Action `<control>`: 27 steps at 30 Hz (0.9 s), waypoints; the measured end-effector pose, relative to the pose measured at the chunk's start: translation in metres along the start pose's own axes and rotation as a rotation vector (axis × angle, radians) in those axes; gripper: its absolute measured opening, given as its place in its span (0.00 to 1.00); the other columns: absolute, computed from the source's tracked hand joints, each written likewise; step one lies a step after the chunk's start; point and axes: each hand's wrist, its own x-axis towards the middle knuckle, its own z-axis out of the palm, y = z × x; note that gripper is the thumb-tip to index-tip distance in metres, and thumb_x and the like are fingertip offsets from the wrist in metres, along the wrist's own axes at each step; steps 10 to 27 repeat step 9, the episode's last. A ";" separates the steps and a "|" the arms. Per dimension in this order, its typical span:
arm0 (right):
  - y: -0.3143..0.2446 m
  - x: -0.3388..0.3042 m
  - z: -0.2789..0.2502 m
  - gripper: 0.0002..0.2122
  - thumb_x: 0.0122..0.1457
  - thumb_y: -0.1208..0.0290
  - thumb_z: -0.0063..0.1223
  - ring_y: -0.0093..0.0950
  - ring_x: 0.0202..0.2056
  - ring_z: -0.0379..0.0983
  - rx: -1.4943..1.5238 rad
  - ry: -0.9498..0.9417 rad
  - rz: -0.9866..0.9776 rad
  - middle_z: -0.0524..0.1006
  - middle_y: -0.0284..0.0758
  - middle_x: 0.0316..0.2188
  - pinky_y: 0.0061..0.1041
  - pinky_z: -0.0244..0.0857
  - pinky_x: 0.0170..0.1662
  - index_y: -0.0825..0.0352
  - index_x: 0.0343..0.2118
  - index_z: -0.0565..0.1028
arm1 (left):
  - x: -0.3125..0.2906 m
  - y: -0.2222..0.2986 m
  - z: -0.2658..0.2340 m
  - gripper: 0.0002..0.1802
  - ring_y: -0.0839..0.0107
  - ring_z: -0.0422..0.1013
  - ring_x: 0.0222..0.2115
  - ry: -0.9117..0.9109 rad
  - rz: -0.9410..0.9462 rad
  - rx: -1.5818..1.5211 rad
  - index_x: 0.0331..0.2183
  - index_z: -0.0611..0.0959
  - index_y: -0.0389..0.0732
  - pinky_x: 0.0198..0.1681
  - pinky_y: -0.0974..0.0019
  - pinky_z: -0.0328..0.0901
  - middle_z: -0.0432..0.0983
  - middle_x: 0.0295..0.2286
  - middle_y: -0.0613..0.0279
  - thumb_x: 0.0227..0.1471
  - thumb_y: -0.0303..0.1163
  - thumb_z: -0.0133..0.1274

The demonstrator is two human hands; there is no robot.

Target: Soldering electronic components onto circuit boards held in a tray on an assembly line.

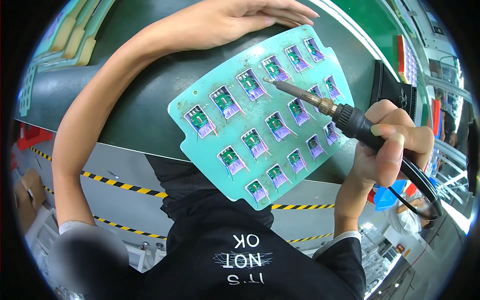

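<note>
My right hand (392,145) grips a soldering iron (347,119) by its black handle. The iron's tip points left, over the upper row of a light-green tray (200,150). In the tray's cutouts sit several small purple housings, each with a green circuit board (252,142) and thin wires. Whether the tip touches a board or hovers above it, I cannot tell. Beyond the tray's far edge, my left hand (255,17) lies with fingers stretched out, holding nothing visible. The tray slants, its near corner reaching past the bench edge toward my body.
The dark bench mat (145,112) lies under the tray. More green trays (87,42) stand at the far left. A black device (392,90) is right of the tray, and the iron's black cable (422,182) loops down. Another person (404,220) is at the right, near a blue bin (384,199).
</note>
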 end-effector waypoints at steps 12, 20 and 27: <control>0.004 -0.003 0.009 0.12 0.53 0.69 0.54 0.26 0.14 0.60 -0.012 -0.246 -0.020 0.70 0.44 0.17 0.24 0.56 0.16 0.72 0.29 0.64 | -0.003 0.001 -0.003 0.24 0.67 0.58 0.54 -0.011 -0.019 -0.095 0.55 0.60 0.33 0.57 0.68 0.51 0.62 0.51 0.52 0.54 0.17 0.35; 0.004 -0.003 0.009 0.12 0.53 0.69 0.54 0.26 0.14 0.60 -0.012 -0.246 -0.020 0.70 0.44 0.17 0.24 0.56 0.16 0.72 0.29 0.64 | -0.003 0.001 -0.003 0.24 0.67 0.58 0.54 -0.011 -0.019 -0.095 0.55 0.60 0.33 0.57 0.68 0.51 0.62 0.51 0.52 0.54 0.17 0.35; 0.004 -0.003 0.009 0.12 0.53 0.69 0.54 0.26 0.14 0.60 -0.012 -0.246 -0.020 0.70 0.44 0.17 0.24 0.56 0.16 0.72 0.29 0.64 | -0.003 0.001 -0.003 0.24 0.67 0.58 0.54 -0.011 -0.019 -0.095 0.55 0.60 0.33 0.57 0.68 0.51 0.62 0.51 0.52 0.54 0.17 0.35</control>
